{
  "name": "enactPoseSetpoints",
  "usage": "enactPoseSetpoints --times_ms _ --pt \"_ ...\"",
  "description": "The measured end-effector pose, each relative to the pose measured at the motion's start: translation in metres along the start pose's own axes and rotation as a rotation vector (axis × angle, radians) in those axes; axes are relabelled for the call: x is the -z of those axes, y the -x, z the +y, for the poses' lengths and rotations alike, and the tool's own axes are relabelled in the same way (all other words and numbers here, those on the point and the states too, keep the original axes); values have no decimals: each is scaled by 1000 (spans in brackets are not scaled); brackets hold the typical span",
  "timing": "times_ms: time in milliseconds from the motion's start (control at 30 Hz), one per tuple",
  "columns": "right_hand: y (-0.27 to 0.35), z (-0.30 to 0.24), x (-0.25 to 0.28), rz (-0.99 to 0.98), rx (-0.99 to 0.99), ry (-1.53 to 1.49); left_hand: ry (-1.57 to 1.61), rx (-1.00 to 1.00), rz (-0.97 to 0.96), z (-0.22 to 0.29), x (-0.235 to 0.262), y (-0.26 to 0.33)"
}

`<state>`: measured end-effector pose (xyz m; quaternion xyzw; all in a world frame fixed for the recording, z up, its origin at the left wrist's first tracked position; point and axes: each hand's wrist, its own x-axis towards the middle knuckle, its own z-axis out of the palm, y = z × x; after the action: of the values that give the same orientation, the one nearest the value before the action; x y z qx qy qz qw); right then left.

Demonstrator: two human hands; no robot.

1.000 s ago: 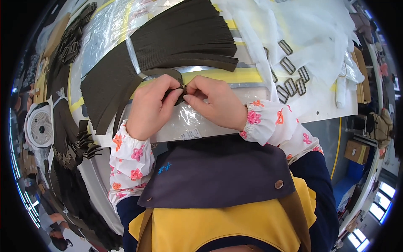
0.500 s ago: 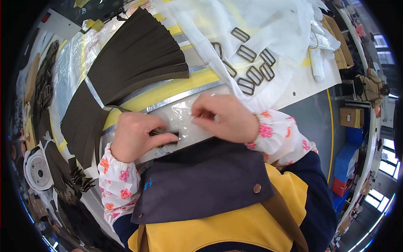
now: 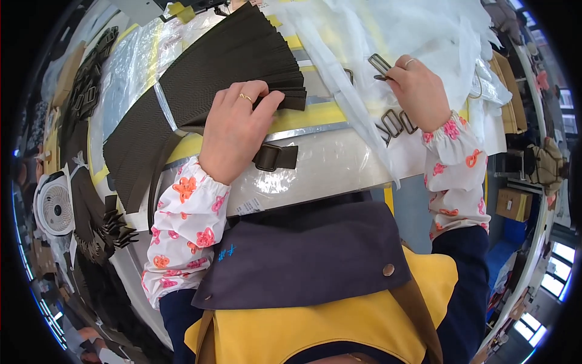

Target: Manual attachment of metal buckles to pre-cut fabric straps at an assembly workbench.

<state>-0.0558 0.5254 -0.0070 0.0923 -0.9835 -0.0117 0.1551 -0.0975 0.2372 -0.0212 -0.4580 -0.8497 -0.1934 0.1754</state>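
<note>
1. Fan of dark brown webbing strips (image 3: 200, 79) lies spread on the table (image 3: 327, 164), upper left of view, strips overlapping like slats, near ends pointing right.
2. Left hand (image 3: 233, 130) lies flat on the near end of the fan, palm down, fingers together and slightly curled, fingertips (image 3: 270, 100) pressing the ends of the last strips. Not pinching anything that I can see. Ring on one finger.
3. Strap with buckle (image 3: 276, 156) lies on the table just beside the left hand, at its thumb side, dark brown, short end pointing right. Whether the hand touches it: cannot tell.
4. Right hand (image 3: 418, 91) is well apart from the left, upper right, over white plastic sheeting (image 3: 436, 36). Thumb and forefinger pinch a dark metal rectangular buckle (image 3: 379, 64), held off the sheeting, tilted. Ring on this hand too.
5. More metal buckles (image 3: 397, 124) lie in a small cluster just below the right hand, on the white sheeting.
6. Yellow tape strip (image 3: 309, 115) runs across the table between the two hands, under the strip ends.
7. Both wrists in white floral sleeve covers (image 3: 182, 224); dark apron with yellow below fills the lower middle.
8. Left edge: a pile of finished straps (image 3: 100, 224) and a small white fan (image 3: 54, 206), both near the table edge, blurred by the lens.
</note>
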Motion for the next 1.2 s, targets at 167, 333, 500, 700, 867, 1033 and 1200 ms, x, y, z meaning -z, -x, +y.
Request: enactPoseSetpoints --times_ms 167,333,500,700,867,1033,1200 --pt "1 -31 24 62 -23 -407 -26 -4 2 -1 -2 2" --pt "7 -62 12 -168 -168 -1391 -92 -119 84 -1 0 3" --pt "0 -83 14 -277 -224 -1509 414 206 33 -4 12 9" --pt "-12 -115 -2 -176 -257 -1862 850 439 -63 -9 29 11" --pt "-19 -140 -10 -276 -345 -1814 1080 524 2 -7 22 12" --pt "-29 -140 -8 -310 -332 -1724 687 164 -36 -9 40 9" --pt "-37 -146 -5 -352 -348 -1634 441 75 37 -12 49 11"
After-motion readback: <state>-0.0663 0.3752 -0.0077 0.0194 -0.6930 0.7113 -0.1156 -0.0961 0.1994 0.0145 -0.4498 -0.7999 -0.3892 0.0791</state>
